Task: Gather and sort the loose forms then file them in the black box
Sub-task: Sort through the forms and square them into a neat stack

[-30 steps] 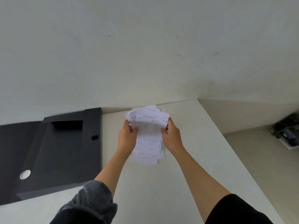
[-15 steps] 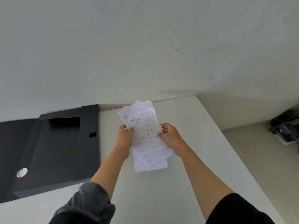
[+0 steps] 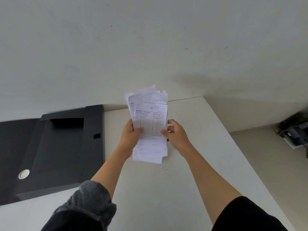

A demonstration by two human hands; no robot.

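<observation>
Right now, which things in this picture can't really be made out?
- Forms, head view: only the top sheet shows; its handwriting is too small to read, and it covers the sheets behind.
- Black box, head view: cut off by the left edge.
- Dark objects on the floor, head view: blurred and cut by the right edge.
- Right hand fingers: partly behind the forms.

I see thin white paper forms (image 3: 150, 124), matt black box (image 3: 63, 147), smooth matt white desk (image 3: 191, 164), grey knit sleeve (image 3: 90, 197).
</observation>
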